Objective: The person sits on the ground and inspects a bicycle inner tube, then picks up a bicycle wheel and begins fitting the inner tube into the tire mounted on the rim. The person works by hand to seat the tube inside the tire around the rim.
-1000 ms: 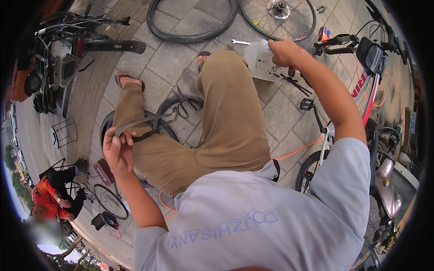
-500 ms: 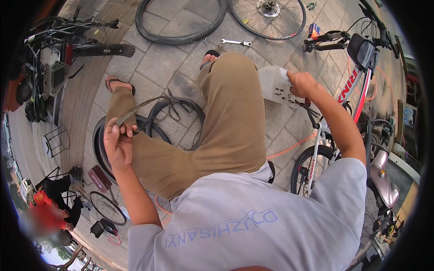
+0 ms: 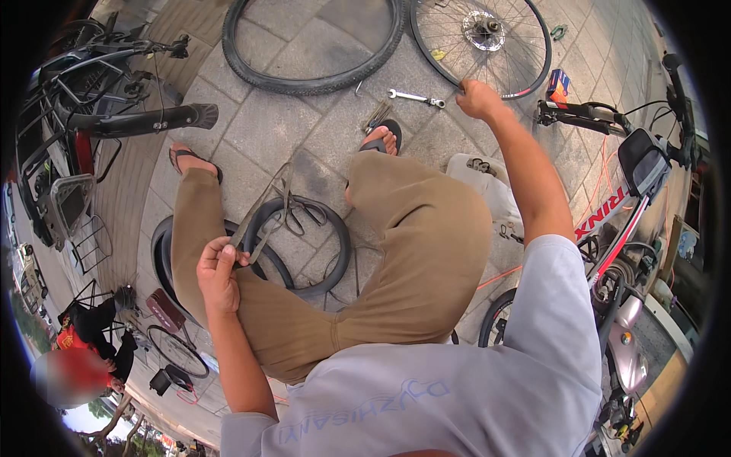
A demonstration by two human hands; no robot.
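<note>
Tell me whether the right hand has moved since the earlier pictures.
Yes: the right hand has moved toward the spoked wheel and now is at its rim.

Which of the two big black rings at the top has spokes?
The bicycle wheel by the right hand; the tire on the left has no spokes.

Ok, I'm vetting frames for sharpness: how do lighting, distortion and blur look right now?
Head view: diffuse daylight, soft shadows on the paving; strong fisheye curving and dark corners; the person in red blurred at the head; left hand and wrench reasonably crisp.
</note>
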